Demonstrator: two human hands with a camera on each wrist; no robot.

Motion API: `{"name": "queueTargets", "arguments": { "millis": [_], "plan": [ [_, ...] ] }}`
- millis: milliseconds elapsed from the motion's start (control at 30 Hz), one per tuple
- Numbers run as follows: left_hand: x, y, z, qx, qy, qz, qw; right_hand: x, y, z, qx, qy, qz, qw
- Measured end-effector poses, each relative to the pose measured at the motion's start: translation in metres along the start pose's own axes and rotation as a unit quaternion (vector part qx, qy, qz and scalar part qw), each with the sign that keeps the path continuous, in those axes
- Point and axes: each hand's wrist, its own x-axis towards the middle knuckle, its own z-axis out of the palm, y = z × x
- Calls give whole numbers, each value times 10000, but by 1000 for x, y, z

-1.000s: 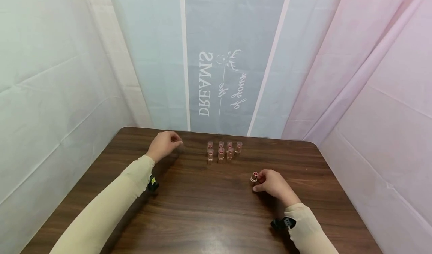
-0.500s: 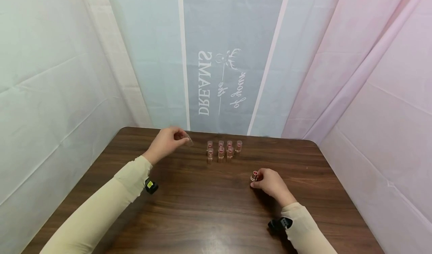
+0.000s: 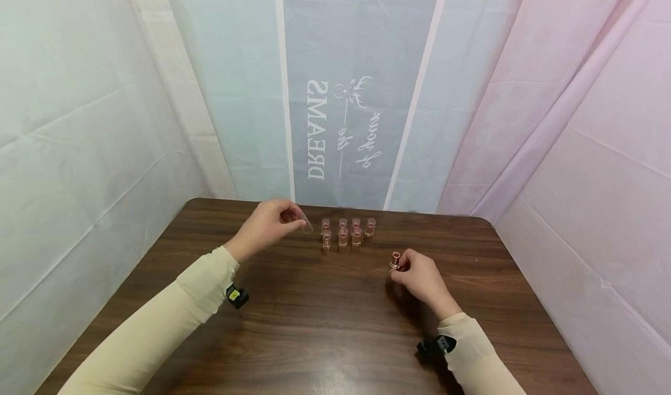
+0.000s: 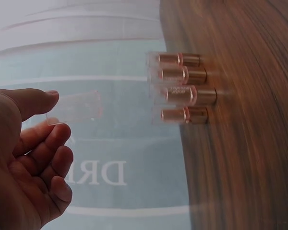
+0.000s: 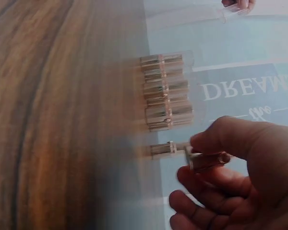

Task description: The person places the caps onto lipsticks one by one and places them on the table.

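Observation:
Between thumb and forefinger, my left hand (image 3: pixel 267 226) pinches a clear, see-through lipstick cap (image 4: pixel 79 106), tilted and held just left of the standing lipsticks. My right hand (image 3: pixel 423 275) grips an uncapped lipstick (image 5: pixel 206 163) with a shiny rose-gold body, upright above the table and to the right of the group. Several capped lipsticks (image 3: pixel 343 239) stand upright in two rows near the table's far edge. Their clear caps and metallic bases show side-on in both wrist views. The cap and the uncapped lipstick are well apart, with the rows between them.
The dark wood table (image 3: pixel 314 313) has rounded far corners. Behind it hangs a blue-grey cloth (image 3: pixel 362 45) with white lettering. Pale cloth walls (image 3: pixel 78 121) close in both sides. A black wrist camera (image 3: pixel 237 296) sits on the left sleeve.
My left hand has moved right with the cap, closer to the standing lipsticks. My right hand has shifted slightly away from me with the uncapped lipstick. The standing lipsticks stay put.

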Motion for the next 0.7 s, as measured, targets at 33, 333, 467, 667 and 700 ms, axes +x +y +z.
{"name": "queueTargets", "arguments": {
  "millis": [33,333,467,667,700],
  "plan": [
    [0,1,0,11,0,31,10000,0,-1,-1,51,64,-41,10000],
    [-5,12,4,-36,-182,139,9997,-5,-22,-3,1063,485,-641,9911],
    [-7,16,8,-57,-279,205,9994,-10,-34,-4,1496,840,-883,9812],
    [-11,27,12,-67,-373,404,9985,-16,-49,-8,2150,1452,-1150,9589],
    [-12,29,12,-87,-400,438,9982,-17,-51,-8,2238,1504,-1145,9561]
  ]
}}
